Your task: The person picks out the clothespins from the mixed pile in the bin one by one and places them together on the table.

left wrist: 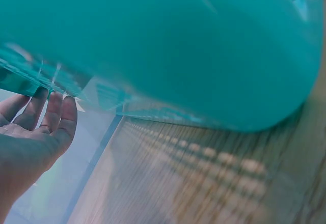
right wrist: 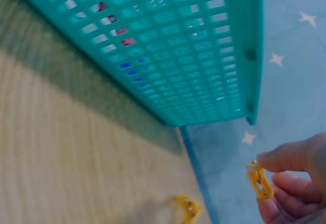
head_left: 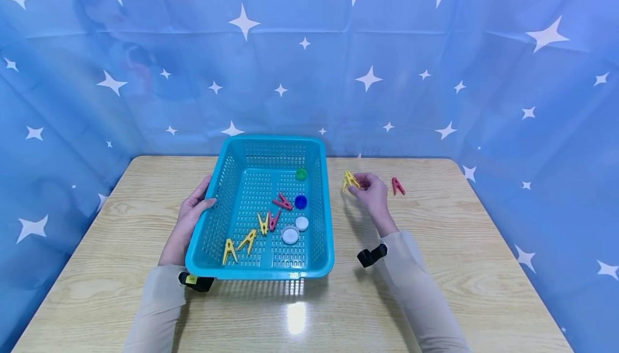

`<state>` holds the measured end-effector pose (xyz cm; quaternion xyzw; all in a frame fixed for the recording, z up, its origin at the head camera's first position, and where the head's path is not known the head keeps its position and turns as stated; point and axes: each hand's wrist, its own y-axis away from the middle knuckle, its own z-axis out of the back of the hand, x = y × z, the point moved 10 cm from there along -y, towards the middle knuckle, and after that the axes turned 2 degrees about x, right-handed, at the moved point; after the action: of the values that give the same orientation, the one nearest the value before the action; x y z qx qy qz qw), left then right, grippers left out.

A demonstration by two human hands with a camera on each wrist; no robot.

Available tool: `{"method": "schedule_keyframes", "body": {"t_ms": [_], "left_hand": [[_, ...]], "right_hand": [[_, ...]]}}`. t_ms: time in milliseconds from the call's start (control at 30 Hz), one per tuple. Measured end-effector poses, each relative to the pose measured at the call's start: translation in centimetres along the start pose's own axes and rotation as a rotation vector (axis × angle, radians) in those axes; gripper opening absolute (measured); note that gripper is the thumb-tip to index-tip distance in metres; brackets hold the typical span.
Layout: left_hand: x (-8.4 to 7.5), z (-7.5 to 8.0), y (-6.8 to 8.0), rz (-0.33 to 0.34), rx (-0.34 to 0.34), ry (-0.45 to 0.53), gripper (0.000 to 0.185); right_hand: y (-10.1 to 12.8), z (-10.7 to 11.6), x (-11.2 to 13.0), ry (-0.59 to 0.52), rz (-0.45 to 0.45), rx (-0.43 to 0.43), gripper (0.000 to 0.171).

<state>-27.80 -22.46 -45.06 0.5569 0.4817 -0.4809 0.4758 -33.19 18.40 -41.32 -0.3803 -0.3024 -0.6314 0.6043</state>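
Observation:
A blue-green plastic basket (head_left: 331, 235) stands on the table, and my left hand (head_left: 192, 216) grips its left side with the thumb over the rim. The left wrist view shows the other fingers (left wrist: 67, 113) against the outside of the wall. To the right of the basket, my right hand (head_left: 371, 194) pinches a yellow clothespin (right wrist: 260, 180) between thumb and fingers. A second yellow clothespin (right wrist: 188, 208) lies on the table close by. Past the right hand lies a red clothespin (head_left: 397, 186).
Inside the basket are yellow clothespins (head_left: 229, 251), red clothespins (head_left: 282, 201), a green cap (head_left: 301, 174), a blue cap (head_left: 300, 202) and white caps (head_left: 290, 235). A blue star-patterned curtain (head_left: 290, 106) hangs behind the wooden table (head_left: 464, 267).

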Motion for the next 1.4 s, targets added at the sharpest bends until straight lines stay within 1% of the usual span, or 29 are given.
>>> {"method": "schedule_keyframes", "body": {"t_ms": [100,200,433,600,767,900,1133,1267,1400], "left_hand": [[0.0,0.0,0.0,0.002,0.002,-0.003,0.06],[0.1,0.1,0.0,0.008,0.002,0.005,0.061],[0.0,0.0,0.1,-0.011,0.019,0.012,0.062],[-0.1,0.0,0.1,-0.005,0.011,0.01,0.061],[-0.1,-0.1,0.1,-0.001,0.013,0.001,0.061],[-0.1,-0.1,0.1,0.01,0.001,-0.003,0.061],[0.1,-0.1,0.1,0.029,-0.011,-0.007,0.06],[0.1,-0.1,0.1,0.029,-0.008,-0.01,0.06],[0.0,-0.2,0.2,0.026,0.002,-0.005,0.062]], "right_hand": [[0.2,-0.2,-1.0,0.011,-0.006,-0.005,0.03],[0.4,-0.5,-1.6,0.026,0.007,-0.013,0.03],[1.0,-1.2,-2.8,0.06,0.015,-0.014,0.029],[1.3,-1.7,-3.5,0.09,0.018,-0.022,0.026],[1.8,-2.1,-3.9,0.097,0.031,-0.04,0.025],[2.1,-2.3,-4.3,0.107,0.028,-0.048,0.025],[2.4,-2.7,-4.8,0.09,-0.008,-0.022,0.028],[2.6,-2.8,-4.8,0.099,-0.009,-0.014,0.028],[2.6,-2.9,-4.8,0.094,0.0,-0.03,0.028]]}}
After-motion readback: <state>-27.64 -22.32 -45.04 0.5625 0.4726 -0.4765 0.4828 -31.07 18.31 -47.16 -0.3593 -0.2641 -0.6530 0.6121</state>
